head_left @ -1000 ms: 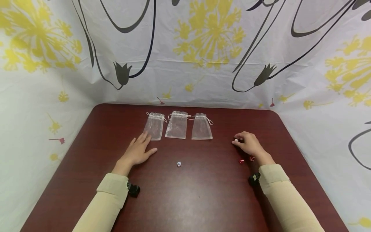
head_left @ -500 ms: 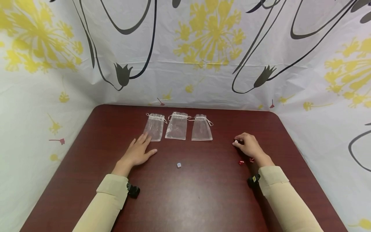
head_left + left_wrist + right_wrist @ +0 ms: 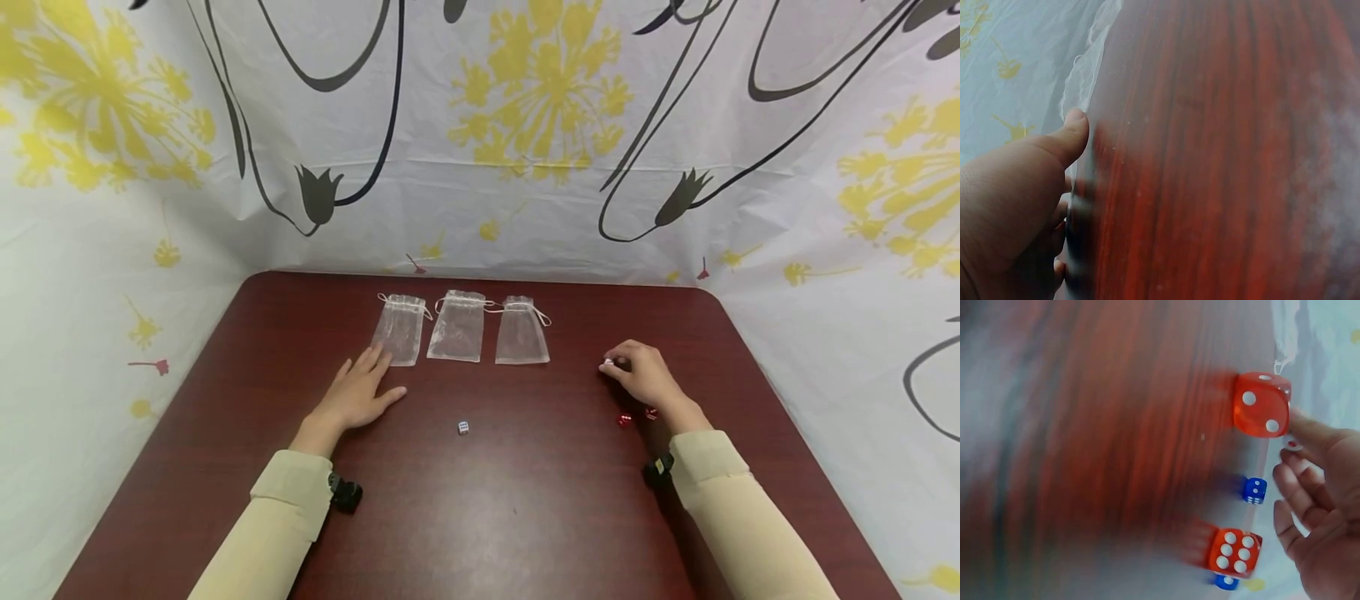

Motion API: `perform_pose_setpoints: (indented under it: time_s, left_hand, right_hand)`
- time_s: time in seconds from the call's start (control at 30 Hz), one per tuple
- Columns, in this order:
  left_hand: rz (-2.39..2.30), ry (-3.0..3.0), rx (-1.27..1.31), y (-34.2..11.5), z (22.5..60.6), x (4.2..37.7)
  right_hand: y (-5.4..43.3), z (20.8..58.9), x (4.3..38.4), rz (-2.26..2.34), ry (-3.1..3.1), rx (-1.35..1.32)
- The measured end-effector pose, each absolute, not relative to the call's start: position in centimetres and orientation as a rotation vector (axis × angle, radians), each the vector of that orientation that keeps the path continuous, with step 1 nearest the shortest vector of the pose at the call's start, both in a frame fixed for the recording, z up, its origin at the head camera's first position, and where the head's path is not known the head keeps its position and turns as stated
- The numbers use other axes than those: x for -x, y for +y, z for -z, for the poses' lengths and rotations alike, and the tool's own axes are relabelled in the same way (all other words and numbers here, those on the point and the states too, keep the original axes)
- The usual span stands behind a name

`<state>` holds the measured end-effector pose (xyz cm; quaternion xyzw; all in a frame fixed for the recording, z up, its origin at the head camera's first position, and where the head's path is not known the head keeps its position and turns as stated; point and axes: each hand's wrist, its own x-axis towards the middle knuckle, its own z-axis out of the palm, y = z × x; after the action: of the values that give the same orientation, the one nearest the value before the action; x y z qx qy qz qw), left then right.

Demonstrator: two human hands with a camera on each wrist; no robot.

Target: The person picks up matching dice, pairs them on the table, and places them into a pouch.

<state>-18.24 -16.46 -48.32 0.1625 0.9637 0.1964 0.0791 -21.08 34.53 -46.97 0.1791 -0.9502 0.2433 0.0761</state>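
Note:
With thumb and fingers, my right hand (image 3: 647, 375) pinches a small white die (image 3: 608, 362) over the right side of the table; in the right wrist view that die (image 3: 1292, 444) shows a red pip. Two translucent red dice (image 3: 1262, 404) (image 3: 1235, 552) and two blue dice (image 3: 1254, 490) (image 3: 1227, 582) lie around this hand. My left hand (image 3: 352, 396) rests flat with spread fingers, its fingertips on the lower corner of the left sheer drawstring pouch (image 3: 402, 329). Another white die (image 3: 463, 428) lies between the hands.
Two more sheer pouches (image 3: 457, 327) (image 3: 522, 335) lie flat in a row along the back of the dark red wooden table (image 3: 480, 533). A patterned white cloth (image 3: 450, 200) hangs behind and beside the table.
My right hand, still pinching the white die, has shifted very slightly. The left hand, the pouches and the other dice stay where they were.

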Motion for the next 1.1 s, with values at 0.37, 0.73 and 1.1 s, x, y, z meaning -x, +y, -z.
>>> perform_pose_setpoints:
  time_s: [0.37,0.73,1.1]
  left_hand:
    - [-0.592,2.885,-0.488,-16.5,48.4,18.2]
    - [-0.595,2.89,-0.488,-16.5,48.4,18.3]
    - [-0.607,2.897,-0.488,-16.5,48.5,18.4]
  right_hand:
    - [32.2,44.6,20.3,-0.781,-2.684,-0.685]
    - [30.1,41.7,18.8,-0.795,-2.631,-0.771]
    - [27.9,42.1,18.0,-0.813,-2.642,-0.87]
